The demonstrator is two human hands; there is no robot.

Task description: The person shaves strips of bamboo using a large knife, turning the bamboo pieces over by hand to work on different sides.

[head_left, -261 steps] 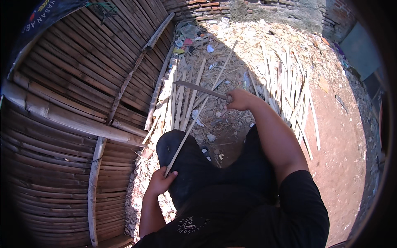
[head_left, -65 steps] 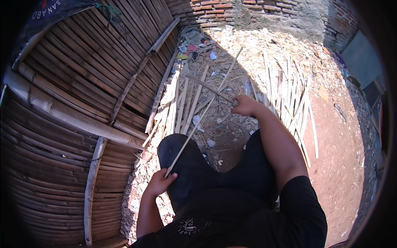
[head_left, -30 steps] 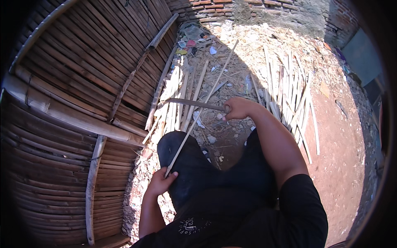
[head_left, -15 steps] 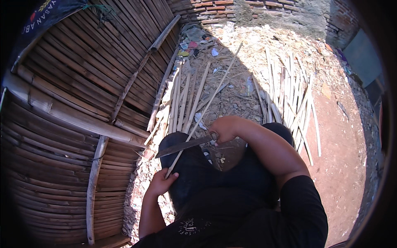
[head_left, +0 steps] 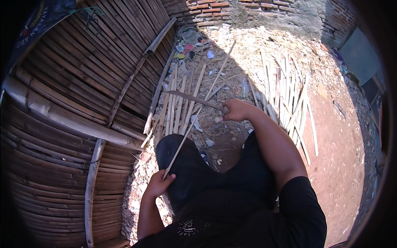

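My left hand (head_left: 158, 183) is closed around the near end of a long, thin bamboo strip (head_left: 180, 145). The strip slants across my left knee and away to the far right, its far end over the littered ground. In my right hand (head_left: 234, 110) is the handle of a machete (head_left: 194, 98). Its long dark blade points left and crosses over the strip, well beyond my knees. Whether the edge touches the strip I cannot tell. My right fingers are wrapped round the handle, which is mostly hidden.
Several pale bamboo strips (head_left: 180, 101) lie beyond my left knee. A larger heap of strips (head_left: 289, 95) spreads on the right. A bamboo slat wall (head_left: 62, 111) stands close on my left, with a brick wall (head_left: 256, 10) at the back. Scraps and shavings litter the ground.
My right hand has moved the machete away from me along the strip, from over my left knee to beyond it. My left hand keeps its grip, nearly in place.
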